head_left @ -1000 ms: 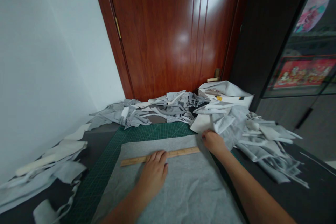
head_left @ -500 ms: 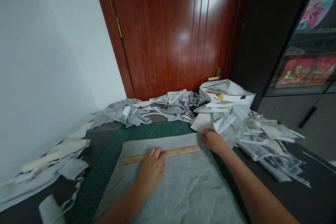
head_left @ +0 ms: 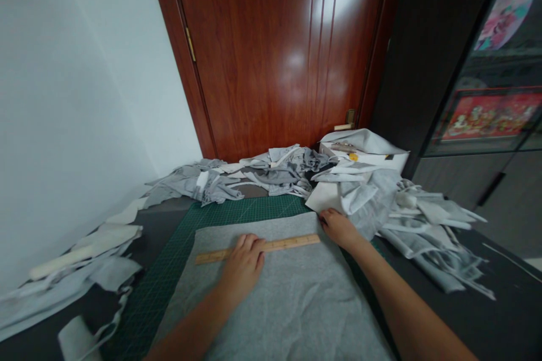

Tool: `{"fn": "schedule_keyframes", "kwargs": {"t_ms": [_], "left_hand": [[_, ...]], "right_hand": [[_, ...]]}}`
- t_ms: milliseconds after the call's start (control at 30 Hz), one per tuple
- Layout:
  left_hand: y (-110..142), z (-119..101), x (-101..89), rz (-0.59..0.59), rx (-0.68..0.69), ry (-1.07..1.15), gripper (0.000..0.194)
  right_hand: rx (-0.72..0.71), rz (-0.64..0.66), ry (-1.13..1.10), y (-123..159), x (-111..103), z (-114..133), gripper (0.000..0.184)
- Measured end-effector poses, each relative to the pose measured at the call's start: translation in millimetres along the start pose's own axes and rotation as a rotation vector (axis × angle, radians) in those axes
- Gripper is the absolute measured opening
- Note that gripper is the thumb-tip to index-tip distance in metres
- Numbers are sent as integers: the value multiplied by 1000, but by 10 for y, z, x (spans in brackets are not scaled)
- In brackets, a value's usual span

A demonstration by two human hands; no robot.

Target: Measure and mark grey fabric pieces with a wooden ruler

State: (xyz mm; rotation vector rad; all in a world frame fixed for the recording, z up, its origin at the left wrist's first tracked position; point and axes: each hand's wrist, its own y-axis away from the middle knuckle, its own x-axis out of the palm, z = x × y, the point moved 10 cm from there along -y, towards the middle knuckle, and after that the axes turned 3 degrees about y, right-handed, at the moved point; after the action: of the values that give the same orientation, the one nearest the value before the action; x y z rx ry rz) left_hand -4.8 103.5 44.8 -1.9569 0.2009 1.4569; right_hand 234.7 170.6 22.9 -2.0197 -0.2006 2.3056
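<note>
A grey sheet of fabric (head_left: 292, 299) lies flat on a green cutting mat (head_left: 237, 211). Across its far part lies a wooden ruler (head_left: 288, 244). My left hand (head_left: 243, 265) presses flat on the ruler's middle, fingers stretched out. My right hand (head_left: 337, 227) rests at the fabric's far right corner, just past the ruler's right end, with its fingers curled down on the cloth edge; what they grip, if anything, is hidden.
Heaps of grey and white fabric scraps (head_left: 271, 172) ring the mat at the back and right (head_left: 423, 220). Pale strips (head_left: 84, 248) lie along the left wall. A white box (head_left: 364, 152) stands before the wooden door (head_left: 279, 51). A dark cabinet (head_left: 478, 96) rises at right.
My left hand has slid slightly left and back along the ruler. My right hand has shifted a little left toward the fabric corner. The ruler has barely moved.
</note>
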Motion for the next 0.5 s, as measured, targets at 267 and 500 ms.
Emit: {"fn": "schedule_keyframes", "kwargs": {"t_ms": [267,500], "left_hand": [[-21,18,-10,9,-13,34,22],[-29,55,20,61,-53,41,21]], "right_hand": [[143,6,-70,11,1,-168,18],[172,-272,-808,13,-238,-209,19]]}}
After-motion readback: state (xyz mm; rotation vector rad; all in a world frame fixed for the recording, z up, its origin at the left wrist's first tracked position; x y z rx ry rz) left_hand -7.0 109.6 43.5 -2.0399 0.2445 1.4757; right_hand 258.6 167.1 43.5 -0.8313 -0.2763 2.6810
